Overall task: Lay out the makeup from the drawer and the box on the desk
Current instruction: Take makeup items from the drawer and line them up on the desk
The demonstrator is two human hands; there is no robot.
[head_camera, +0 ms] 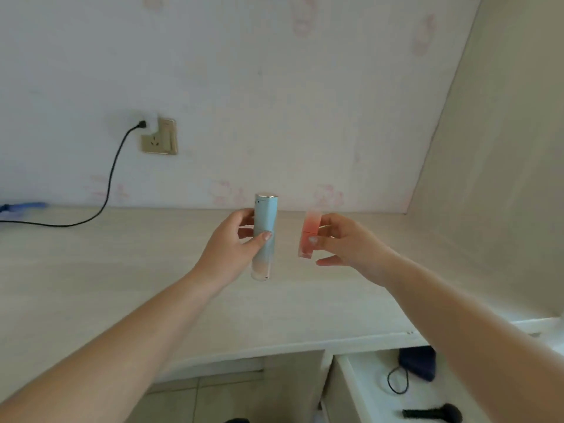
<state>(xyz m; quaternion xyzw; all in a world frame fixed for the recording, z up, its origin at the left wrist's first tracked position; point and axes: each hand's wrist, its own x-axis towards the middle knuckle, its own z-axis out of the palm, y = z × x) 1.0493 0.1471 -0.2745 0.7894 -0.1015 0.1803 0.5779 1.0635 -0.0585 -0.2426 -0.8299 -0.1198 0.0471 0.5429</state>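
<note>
fingers (244,232) wrap blue bottle (265,236) upright

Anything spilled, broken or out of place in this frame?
Nothing stands out. The left hand holds the blue tube upright, the right hand holds the pink container, both intact above the desk.

Two items are being held upright over the back of the desk (122,285), near its right rear corner: a tall bottle (265,236) by the left hand (232,248) and, just beside it to the right, a short tube (309,235) by the right hand (348,242). A cable (110,184) is being run from the wall socket (158,136) behind the desk down onto its back left edge. Below the front right edge, a drawer (360,389) is being kept open, with a hair tie (398,380), a pouch (419,363) and a brush (433,413) lying in it.
</note>
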